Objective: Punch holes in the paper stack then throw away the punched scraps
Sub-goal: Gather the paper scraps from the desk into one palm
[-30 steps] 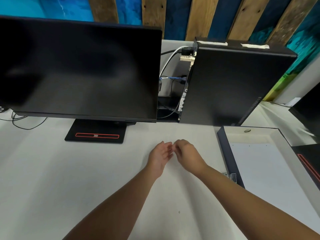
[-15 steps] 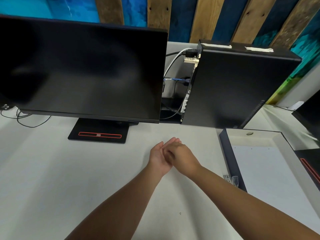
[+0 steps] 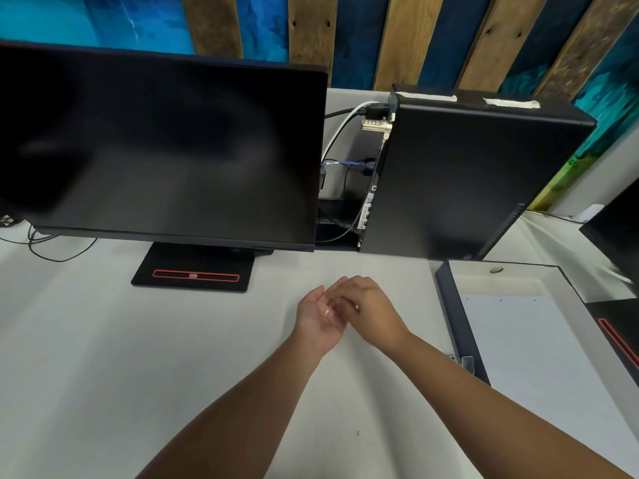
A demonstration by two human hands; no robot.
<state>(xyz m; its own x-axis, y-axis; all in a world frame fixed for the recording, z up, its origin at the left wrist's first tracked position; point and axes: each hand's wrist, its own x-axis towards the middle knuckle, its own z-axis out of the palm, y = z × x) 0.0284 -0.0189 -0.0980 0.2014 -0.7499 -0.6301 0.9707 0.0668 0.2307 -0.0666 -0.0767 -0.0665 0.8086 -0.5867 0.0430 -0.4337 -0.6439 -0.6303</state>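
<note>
My left hand [image 3: 316, 318] is turned palm up over the white desk, fingers apart, and a tiny white paper scrap [image 3: 326, 311] rests in the palm. My right hand [image 3: 371, 311] lies over the left fingers, its fingertips pinched down into the palm beside the scrap. The white paper stack [image 3: 529, 354] lies flat in a shallow dark-rimmed box [image 3: 456, 319] at the right, with small punched holes along its far edge. A metal part of the hole punch [image 3: 465, 361] peeks out by the box's left rim, partly hidden by my right forearm.
A large black monitor [image 3: 162, 150] on a black stand [image 3: 193, 271] fills the left back. A black computer tower [image 3: 460, 181] with cables stands behind my hands. A second dark monitor [image 3: 619, 233] sits at the far right. White desk [image 3: 103, 357] spreads to the left.
My hands went from fingertips touching to overlapping; the left palm has turned upward with a scrap on it, and the right fingers now press into that palm.
</note>
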